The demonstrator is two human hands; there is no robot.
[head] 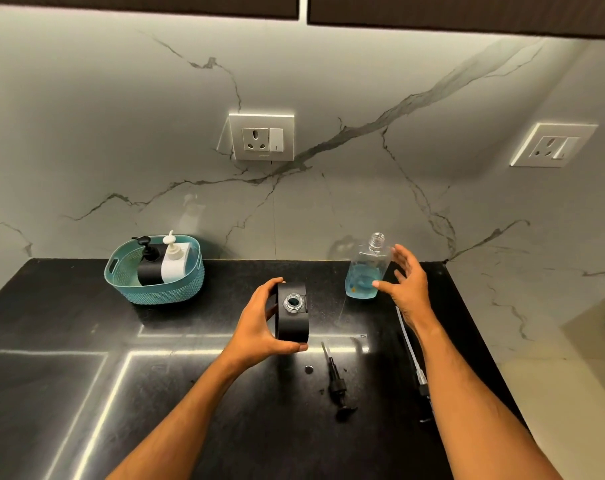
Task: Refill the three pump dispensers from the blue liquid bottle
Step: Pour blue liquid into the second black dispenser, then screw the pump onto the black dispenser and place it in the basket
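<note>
Progress looks early: your left hand (264,320) wraps its fingers and thumb round the black dispenser (291,315) at mid-counter, whose pump is off and whose clear neck stands open. From above you cannot tell how much liquid is inside it, so judge it as not yet filled.

Your right hand (403,282) has its fingers spread and apart beside the blue liquid bottle (365,268). The thumb tip touches or nearly touches the bottle's lower side, but nothing is gripped yet. That bottle stands upright near the backsplash, uncapped, clear-walled, with blue liquid only in its lower part.

Two removed pumps lie on the black countertop (86,375): a black pump head (337,386) with its tube just ahead of you, and a clear-tubed pump (412,355) partly hidden under your right forearm.

Two more dispensers, one black dispenser in the basket (148,268) and one white dispenser (173,261), sit in the teal basket (162,289) at the left with their pumps on. They look untouched, so most of the refilling appears to remain.
</note>
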